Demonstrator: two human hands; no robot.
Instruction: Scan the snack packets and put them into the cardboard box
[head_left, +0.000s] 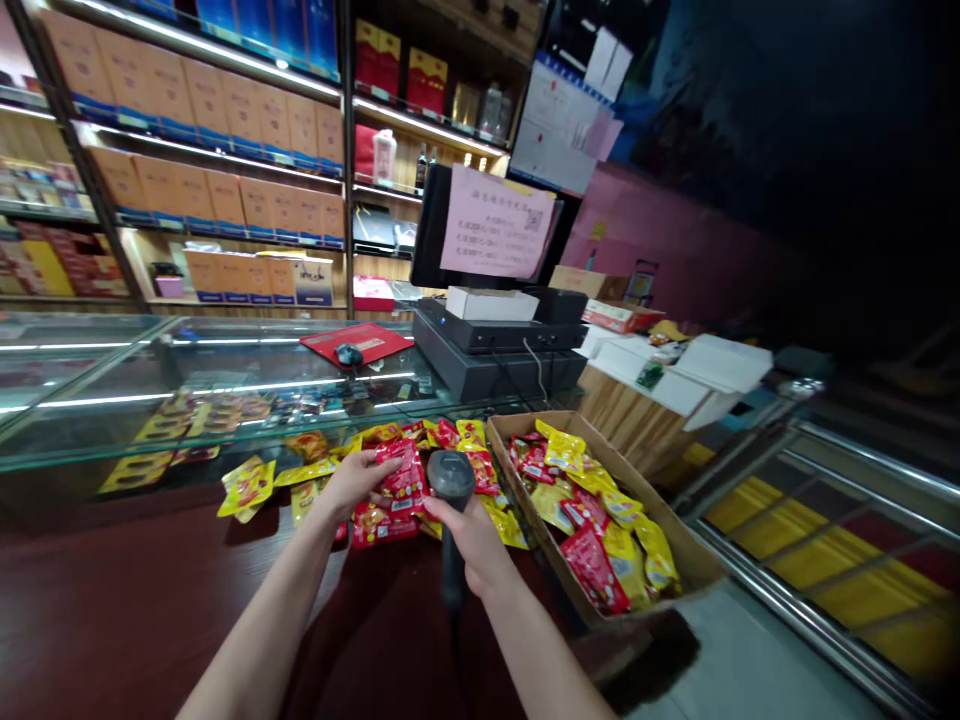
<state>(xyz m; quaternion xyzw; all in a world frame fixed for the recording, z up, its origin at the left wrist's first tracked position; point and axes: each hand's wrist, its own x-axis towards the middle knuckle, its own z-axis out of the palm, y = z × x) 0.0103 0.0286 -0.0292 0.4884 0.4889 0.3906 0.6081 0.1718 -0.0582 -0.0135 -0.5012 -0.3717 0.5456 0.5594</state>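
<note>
My left hand [358, 485] grips a red snack packet [403, 470], its fingers at the packet's left edge. Held in my right hand [476, 545] is a dark barcode scanner [451, 478], its head toward the packets and its handle and cable hanging down toward me. The thumb lies across the scanner's neck, close to the red packet; the other fingers are mostly hidden. Around and behind both hands lies a heap of red and yellow packets, with another red packet [382, 525] just below the held one. A yellow packet [247, 487] rests off to the left.
On the right, an open cardboard box [615, 450] holds many red and yellow packets. A glass display counter [240, 350] runs behind, with a mouse [348, 354] on a red mat [375, 340]. Further back stand a monitor [433, 230] and a metal railing [847, 450].
</note>
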